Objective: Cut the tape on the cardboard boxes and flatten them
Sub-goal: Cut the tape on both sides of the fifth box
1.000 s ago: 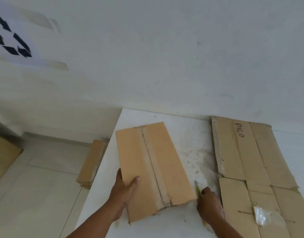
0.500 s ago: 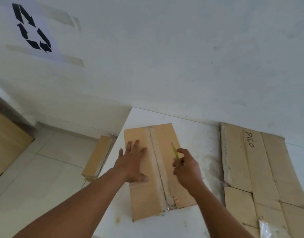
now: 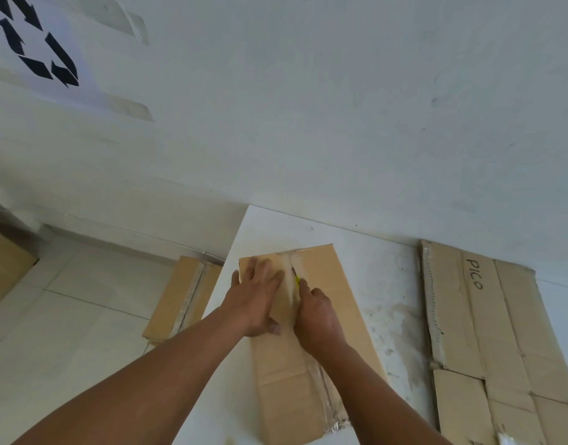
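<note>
Gripping a yellow knife [image 3: 297,279], the right hand [image 3: 318,316] sets its blade on the tape [image 3: 326,393] at the far end of the box [image 3: 340,316]. The left hand [image 3: 257,297] lies flat, pressing the box onto the table [image 3: 388,268]. This seam looks uncut. Flattened cardboard [image 3: 501,332] lies alongside, and another box [image 3: 183,300] waits on the floor.

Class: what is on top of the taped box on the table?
The left hand presses flat on the box; the right hand holds a yellow cutter at its tape. The hands hide part of the tape.
</note>
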Demonstrator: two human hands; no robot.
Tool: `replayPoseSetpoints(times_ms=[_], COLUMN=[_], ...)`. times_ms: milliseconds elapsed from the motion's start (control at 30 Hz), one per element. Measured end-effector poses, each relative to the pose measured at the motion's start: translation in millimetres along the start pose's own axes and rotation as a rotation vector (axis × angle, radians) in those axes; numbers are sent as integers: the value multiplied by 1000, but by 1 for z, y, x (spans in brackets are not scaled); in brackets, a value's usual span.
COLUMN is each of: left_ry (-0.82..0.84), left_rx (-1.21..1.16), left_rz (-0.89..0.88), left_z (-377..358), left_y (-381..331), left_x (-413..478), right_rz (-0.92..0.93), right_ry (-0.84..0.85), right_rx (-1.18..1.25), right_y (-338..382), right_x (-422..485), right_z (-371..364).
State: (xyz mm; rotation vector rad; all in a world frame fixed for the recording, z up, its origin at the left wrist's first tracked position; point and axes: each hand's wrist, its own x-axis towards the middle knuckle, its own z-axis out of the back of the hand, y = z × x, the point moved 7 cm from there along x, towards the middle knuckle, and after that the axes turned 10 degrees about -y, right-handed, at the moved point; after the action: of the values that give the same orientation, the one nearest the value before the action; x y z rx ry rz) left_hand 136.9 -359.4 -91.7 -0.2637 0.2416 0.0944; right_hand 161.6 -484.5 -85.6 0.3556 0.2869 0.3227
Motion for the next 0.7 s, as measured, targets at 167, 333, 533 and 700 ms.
replayPoseSetpoints(times_ms=[167,333,533,700], left_ry=[97,114,134,150], left_rx=[-113,-112,-64,-44], left_rz=[-12,-11,-17,-19], left_z=[-9,-10,-6,-9], left_y=[8,8,5,7], left_x=[7,8,8,8], right_rz=[-44,-72,-64,-76], right_ry=[37,30,21,-15], right_rx=[-139,-227,-238,-189], right_y=[8,15,26,27], right_x=[7,13,28,31], right_z=[-5,-7,-7,5])
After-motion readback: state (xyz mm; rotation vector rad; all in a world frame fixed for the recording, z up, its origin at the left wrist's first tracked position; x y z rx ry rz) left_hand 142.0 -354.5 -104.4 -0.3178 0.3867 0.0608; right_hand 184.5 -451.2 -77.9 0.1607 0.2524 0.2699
